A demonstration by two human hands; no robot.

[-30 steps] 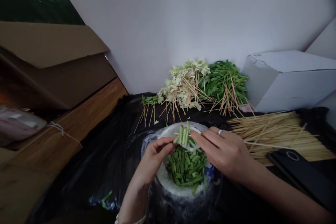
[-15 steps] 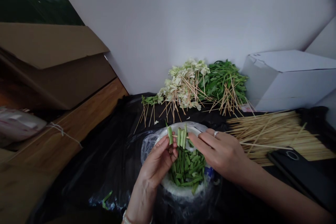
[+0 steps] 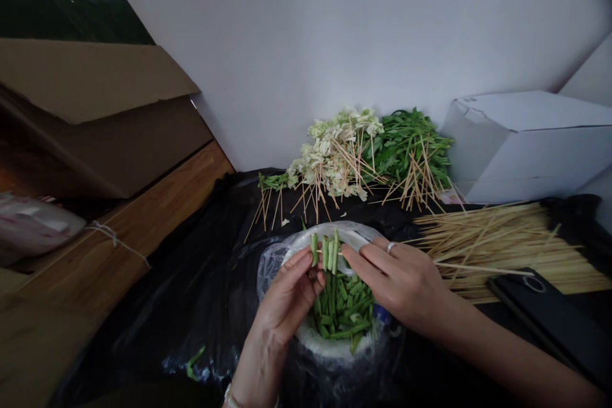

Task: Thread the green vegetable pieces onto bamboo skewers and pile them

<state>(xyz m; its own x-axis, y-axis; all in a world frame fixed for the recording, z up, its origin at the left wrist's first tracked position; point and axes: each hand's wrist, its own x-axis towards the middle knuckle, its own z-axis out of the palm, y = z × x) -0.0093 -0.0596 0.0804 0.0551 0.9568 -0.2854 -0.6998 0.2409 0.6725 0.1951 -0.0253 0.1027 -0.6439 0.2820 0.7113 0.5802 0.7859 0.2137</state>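
Note:
My left hand (image 3: 294, 296) pinches a cut green bean piece (image 3: 314, 250) between thumb and fingers, at the tip end of a thin wooden skewer. Several other bean pieces (image 3: 329, 254) sit side by side on that skewer, a small gap to the right of the pinched one. My right hand (image 3: 406, 277), with a ring on one finger, is closed around the skewer's other end, which points off to the right. Below both hands, a bowl lined with clear plastic (image 3: 329, 349) holds a heap of cut green beans (image 3: 342, 306).
Skewered pale leaves (image 3: 335, 146) and skewered dark greens (image 3: 406, 146) lie along the wall. Loose skewers (image 3: 507, 242) and a black phone (image 3: 549, 312) are at the right, in front of a white box (image 3: 540, 140). A cardboard box (image 3: 105, 134) stands left. Black plastic (image 3: 191, 293) covers the surface.
The bean piece in my left hand has shifted slightly right along the skewer, narrowing the gap to the others. My right hand has barely moved.

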